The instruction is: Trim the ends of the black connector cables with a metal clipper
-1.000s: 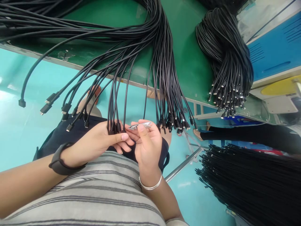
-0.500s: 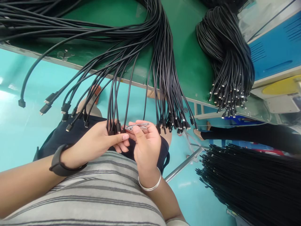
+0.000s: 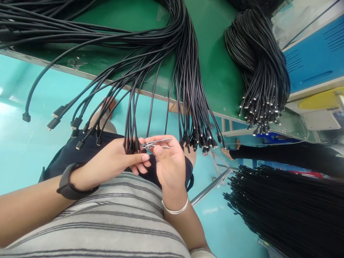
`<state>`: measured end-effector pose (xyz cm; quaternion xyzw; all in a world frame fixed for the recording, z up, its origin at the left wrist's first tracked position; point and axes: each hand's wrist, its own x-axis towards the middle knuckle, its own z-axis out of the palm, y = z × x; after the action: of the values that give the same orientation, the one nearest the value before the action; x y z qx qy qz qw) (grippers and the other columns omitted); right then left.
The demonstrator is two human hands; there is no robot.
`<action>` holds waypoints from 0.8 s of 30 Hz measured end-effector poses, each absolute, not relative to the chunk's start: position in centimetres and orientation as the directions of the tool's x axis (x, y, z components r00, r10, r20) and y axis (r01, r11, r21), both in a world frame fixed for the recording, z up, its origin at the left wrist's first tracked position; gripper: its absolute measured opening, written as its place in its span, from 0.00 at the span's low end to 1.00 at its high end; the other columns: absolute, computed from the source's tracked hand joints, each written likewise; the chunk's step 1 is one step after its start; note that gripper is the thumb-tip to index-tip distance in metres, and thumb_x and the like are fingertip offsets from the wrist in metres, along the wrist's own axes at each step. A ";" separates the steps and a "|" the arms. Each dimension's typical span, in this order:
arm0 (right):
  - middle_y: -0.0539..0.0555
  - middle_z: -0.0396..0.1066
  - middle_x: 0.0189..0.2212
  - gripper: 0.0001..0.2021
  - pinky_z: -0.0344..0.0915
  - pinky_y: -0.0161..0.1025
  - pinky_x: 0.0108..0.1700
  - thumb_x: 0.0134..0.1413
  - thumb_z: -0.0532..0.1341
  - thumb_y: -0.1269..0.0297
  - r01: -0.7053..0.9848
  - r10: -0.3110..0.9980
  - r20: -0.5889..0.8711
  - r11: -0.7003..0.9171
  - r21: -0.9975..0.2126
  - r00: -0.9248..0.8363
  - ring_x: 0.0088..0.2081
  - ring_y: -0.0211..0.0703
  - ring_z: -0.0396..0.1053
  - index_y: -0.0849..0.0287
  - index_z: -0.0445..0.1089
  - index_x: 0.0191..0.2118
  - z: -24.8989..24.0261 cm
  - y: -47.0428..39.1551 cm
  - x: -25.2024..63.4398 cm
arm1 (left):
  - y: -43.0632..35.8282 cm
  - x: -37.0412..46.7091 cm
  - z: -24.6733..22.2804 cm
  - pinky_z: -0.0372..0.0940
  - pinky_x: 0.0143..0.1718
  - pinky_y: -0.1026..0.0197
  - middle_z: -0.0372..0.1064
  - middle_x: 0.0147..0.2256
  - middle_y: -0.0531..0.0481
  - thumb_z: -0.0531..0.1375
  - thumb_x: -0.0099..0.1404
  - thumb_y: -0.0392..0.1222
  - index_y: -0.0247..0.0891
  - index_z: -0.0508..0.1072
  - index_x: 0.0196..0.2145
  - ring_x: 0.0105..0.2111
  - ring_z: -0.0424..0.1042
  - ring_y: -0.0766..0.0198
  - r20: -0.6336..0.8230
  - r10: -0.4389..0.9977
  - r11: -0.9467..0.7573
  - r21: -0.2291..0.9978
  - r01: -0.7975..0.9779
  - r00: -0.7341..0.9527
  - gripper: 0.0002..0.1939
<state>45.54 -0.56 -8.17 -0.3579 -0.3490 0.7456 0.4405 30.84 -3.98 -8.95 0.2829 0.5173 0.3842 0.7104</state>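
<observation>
My left hand (image 3: 118, 157) is closed around the plug ends of several black cables (image 3: 130, 118) that hang down from the green table. Its thumb points right, toward my right hand (image 3: 169, 157). A small silver nail clipper (image 3: 158, 142) is pinched between the thumb and fingers of my right hand, with its tip at a cable plug beside the left fingertips. The fingers hide part of that plug. More loose cables with black plugs (image 3: 53, 123) hang over the table edge to the left, and a dense bunch (image 3: 190, 89) hangs just right of my hands.
Another cable bundle (image 3: 260, 68) lies on the green table (image 3: 212, 64) at the right, near a blue machine (image 3: 314, 53). A large mass of black cables (image 3: 290, 208) fills the lower right. Beyond a metal bar (image 3: 212, 186), a person's leg (image 3: 279, 156) shows.
The right hand has shifted slightly right, and the clipper's lever now stands further from its body. The left hand and the cables in it have moved slightly right.
</observation>
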 end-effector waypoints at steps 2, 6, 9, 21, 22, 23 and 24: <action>0.50 0.80 0.35 0.07 0.74 0.38 0.38 0.51 0.70 0.64 -0.284 0.890 -0.218 -0.347 -0.894 -0.401 0.37 0.42 0.78 0.55 0.73 0.36 -7.7 -0.1 46.0 | -4.0 30.8 -8.8 0.74 0.26 0.64 0.80 0.29 0.45 0.73 0.54 0.46 0.36 0.77 0.35 0.27 0.79 0.58 -0.500 0.853 0.521 0.812 -0.262 0.147 0.14; 0.52 0.79 0.37 0.06 0.72 0.46 0.49 0.52 0.69 0.65 0.202 0.989 -0.093 -0.068 -0.977 -0.119 0.42 0.45 0.76 0.55 0.74 0.37 -7.0 1.3 47.7 | -4.4 30.9 -8.8 0.75 0.31 0.60 0.80 0.43 0.40 0.67 0.61 0.55 0.38 0.73 0.49 0.36 0.81 0.53 -0.510 0.857 0.495 0.776 -0.392 0.074 0.24; 0.54 0.78 0.38 0.05 0.59 0.58 0.63 0.53 0.68 0.63 0.579 0.945 0.256 0.094 -0.810 0.205 0.47 0.49 0.73 0.55 0.74 0.36 -6.8 2.2 48.9 | -4.7 31.2 -9.1 0.76 0.31 0.59 0.79 0.46 0.39 0.65 0.64 0.55 0.39 0.67 0.54 0.37 0.81 0.52 -0.590 0.807 0.528 0.721 -0.449 0.001 0.26; 0.50 0.79 0.32 0.09 0.77 0.41 0.42 0.53 0.70 0.62 -0.389 0.928 -0.324 -0.371 -0.843 -0.185 0.38 0.44 0.81 0.57 0.72 0.37 -8.1 -0.4 44.7 | -4.3 30.7 -9.1 0.73 0.26 0.66 0.78 0.28 0.46 0.70 0.59 0.47 0.36 0.72 0.30 0.28 0.79 0.60 -0.520 0.853 0.496 0.779 -0.385 0.045 0.14; 0.50 0.79 0.33 0.09 0.78 0.41 0.42 0.52 0.70 0.62 -0.386 0.924 -0.336 -0.381 -0.840 -0.182 0.37 0.43 0.80 0.57 0.72 0.37 -8.1 -0.3 44.5 | -4.3 30.6 -9.1 0.73 0.26 0.65 0.78 0.28 0.46 0.70 0.59 0.47 0.36 0.72 0.30 0.28 0.79 0.60 -0.522 0.851 0.498 0.775 -0.389 0.050 0.14; 0.50 0.79 0.33 0.09 0.78 0.40 0.42 0.52 0.70 0.63 -0.377 0.922 -0.344 -0.386 -0.842 -0.176 0.36 0.42 0.80 0.57 0.73 0.37 -8.0 -0.3 44.5 | -4.3 30.6 -9.2 0.73 0.27 0.65 0.78 0.27 0.46 0.70 0.59 0.47 0.36 0.73 0.31 0.28 0.79 0.60 -0.524 0.850 0.501 0.773 -0.390 0.055 0.13; 0.50 0.79 0.33 0.09 0.78 0.40 0.42 0.52 0.70 0.63 -0.364 0.921 -0.351 -0.390 -0.846 -0.172 0.36 0.41 0.80 0.57 0.73 0.37 -8.0 -0.3 44.5 | -4.4 30.5 -9.2 0.73 0.27 0.65 0.78 0.27 0.46 0.70 0.59 0.47 0.36 0.73 0.31 0.28 0.79 0.60 -0.525 0.849 0.504 0.772 -0.388 0.059 0.13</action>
<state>44.46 -0.26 -7.98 -0.4516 -0.3080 0.7008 0.4583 30.50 -4.38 -9.23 0.2213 0.5208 0.4464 0.6932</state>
